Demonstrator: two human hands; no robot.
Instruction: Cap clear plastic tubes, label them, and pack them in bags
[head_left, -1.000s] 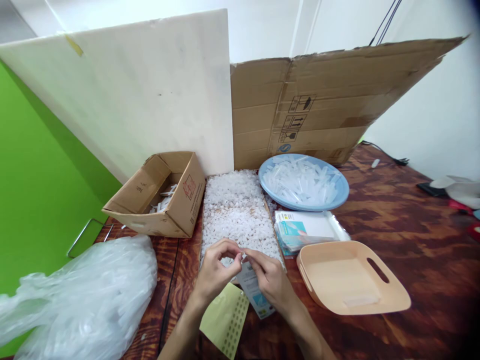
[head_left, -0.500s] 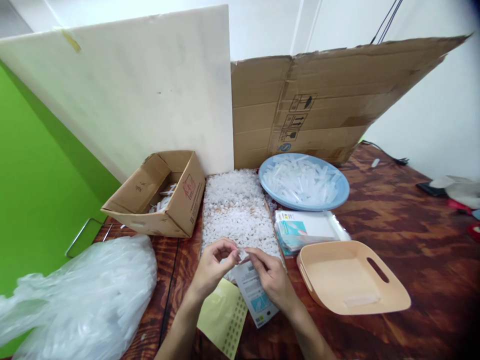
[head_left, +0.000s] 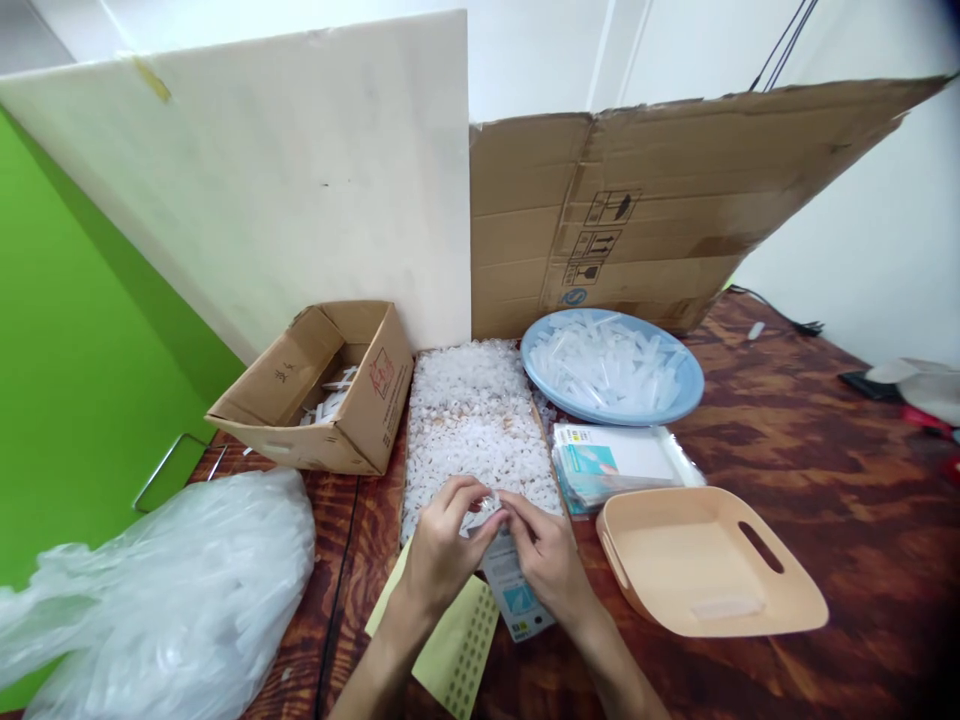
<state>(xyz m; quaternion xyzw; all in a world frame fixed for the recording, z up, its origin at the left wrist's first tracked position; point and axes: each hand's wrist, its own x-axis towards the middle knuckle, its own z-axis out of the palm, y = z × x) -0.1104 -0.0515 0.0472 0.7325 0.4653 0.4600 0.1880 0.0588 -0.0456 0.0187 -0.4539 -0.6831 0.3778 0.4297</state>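
Note:
My left hand (head_left: 441, 548) is closed, with thumb and fingers curled around clear plastic (head_left: 489, 505) at the fingertips. Whether this is a loose piece or the mouth of the packet, I cannot tell. My right hand (head_left: 553, 565) is closed on the upper part of a printed plastic packet (head_left: 517, 598), white with a teal picture, which hangs down between the hands. The fingertips of both hands meet. Under my left wrist lies a yellow sticker sheet (head_left: 459, 640) with rows of small dark round marks. Just beyond the hands is a shallow cardboard tray of small whitish plastic pieces (head_left: 480, 420).
A cardboard box (head_left: 364, 410) with white pieces stands left of the tray, and a full plastic bag (head_left: 187, 590) lies nearer. To the right are a blue basin (head_left: 534, 385) of clear strips, stacked packets (head_left: 637, 455) and a peach basket (head_left: 675, 550) holding one strip.
My left hand has turned and closed in towards my right hand, its fingers now curled over the clear plastic. More of the yellow sheet shows left of my wrist. The view has shifted slightly.

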